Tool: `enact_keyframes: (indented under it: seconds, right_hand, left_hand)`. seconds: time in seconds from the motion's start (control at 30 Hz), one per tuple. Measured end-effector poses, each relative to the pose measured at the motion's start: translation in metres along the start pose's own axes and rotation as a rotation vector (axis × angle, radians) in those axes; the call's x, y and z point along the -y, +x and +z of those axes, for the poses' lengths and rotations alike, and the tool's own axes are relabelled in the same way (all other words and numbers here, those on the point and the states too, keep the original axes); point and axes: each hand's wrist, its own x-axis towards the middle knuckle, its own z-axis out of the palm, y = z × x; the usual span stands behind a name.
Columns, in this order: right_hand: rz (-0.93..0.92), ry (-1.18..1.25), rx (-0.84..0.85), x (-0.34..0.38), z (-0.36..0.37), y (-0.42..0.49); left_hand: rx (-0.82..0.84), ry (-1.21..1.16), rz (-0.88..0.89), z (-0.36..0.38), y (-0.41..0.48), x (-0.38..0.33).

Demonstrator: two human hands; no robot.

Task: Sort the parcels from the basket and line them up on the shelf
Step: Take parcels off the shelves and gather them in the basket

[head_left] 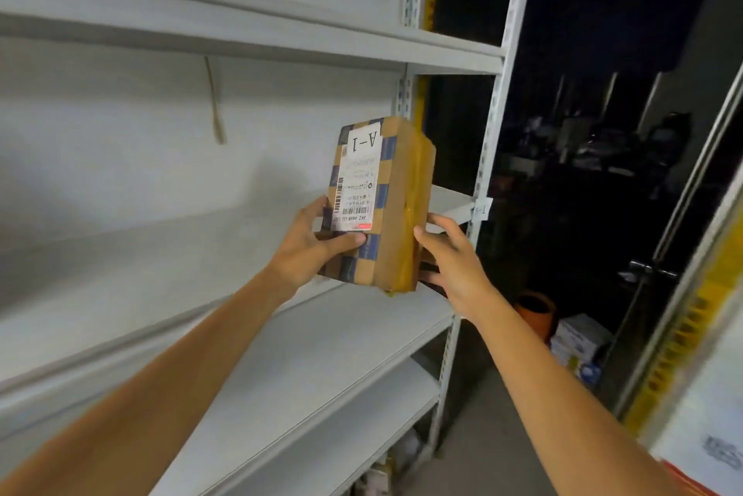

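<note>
One cord [213,93] hangs down the back wall on the left. The white shelf [161,262] has at least three boards. There's just one parcel [394,194], brown with blue checks and yellow tape, stood on end over the right end of the middle board; can't tell if it touches. The left hand [309,250] grips its lower left with the thumb across the front, and the right hand [454,266] clasps the taped side. Its label [360,178] reads "A-1" upside down, with barcodes and tiny unreadable print. One tag [481,209] on the post also says A-1.
</note>
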Motion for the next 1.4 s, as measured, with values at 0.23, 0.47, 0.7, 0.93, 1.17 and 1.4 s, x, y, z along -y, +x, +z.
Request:
enact_keyframes:
  seconds: [0.23,0.47,0.7,0.93,1.17,1.4]
  right_hand:
    - [0.075,0.009,-0.168,-0.016,-0.141,-0.045]
    - [0.115,-0.097,-0.432,-0.065,-0.277,-0.105]
    - [0.190,-0.162,-0.546,-0.100,-0.377,-0.173]
    - [0.420,-0.116,-0.703,-0.138,-0.444,-0.239]
    - [0.587,-0.052,-0.819,-0.188,-0.491,-0.300]
    - [0.770,0.068,-0.933,-0.259,-0.521,-0.363]
  left_hand:
    - [0.236,0.000,-0.090,0.140,0.004,-0.004]
    - [0.398,-0.022,-0.213,0.295,-0.031,0.017]
    - [0.561,-0.019,-0.319,0.420,-0.060,0.043]
    - [0.847,-0.082,-0.443,0.525,-0.090,0.078]
    - [1.102,-0.081,-0.550,0.609,-0.128,0.115]
    - [1.239,0.075,-0.625,0.668,-0.196,0.171]
